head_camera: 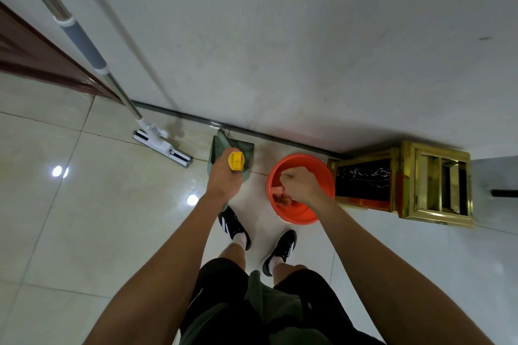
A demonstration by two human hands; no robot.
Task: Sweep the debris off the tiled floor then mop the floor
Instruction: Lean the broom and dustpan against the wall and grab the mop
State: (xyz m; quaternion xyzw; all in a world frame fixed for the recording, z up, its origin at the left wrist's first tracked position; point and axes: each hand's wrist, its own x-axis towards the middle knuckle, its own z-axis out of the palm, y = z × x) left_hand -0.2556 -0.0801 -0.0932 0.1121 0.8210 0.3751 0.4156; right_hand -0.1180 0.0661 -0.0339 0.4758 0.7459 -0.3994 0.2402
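Observation:
My left hand (224,180) grips the top of a handle with a yellow cap (236,160), seen end-on. Under it a green dustpan (241,148) stands on the tiled floor by the wall. My right hand (301,183) hovers with curled fingers over an orange bucket (302,158); nothing shows in its grip. Reddish debris (280,199) lies in the bucket's bottom. A flat mop leans on the wall at the left, its white head (161,145) on the floor and its grey-sleeved pole (84,42) running up and left.
A gold-framed stand with a black marble panel (400,179) sits right of the bucket against the wall. A brown door (28,53) is at the far left. My feet in black shoes (234,225) stand just behind dustpan and bucket. Glossy tiles spread to the left.

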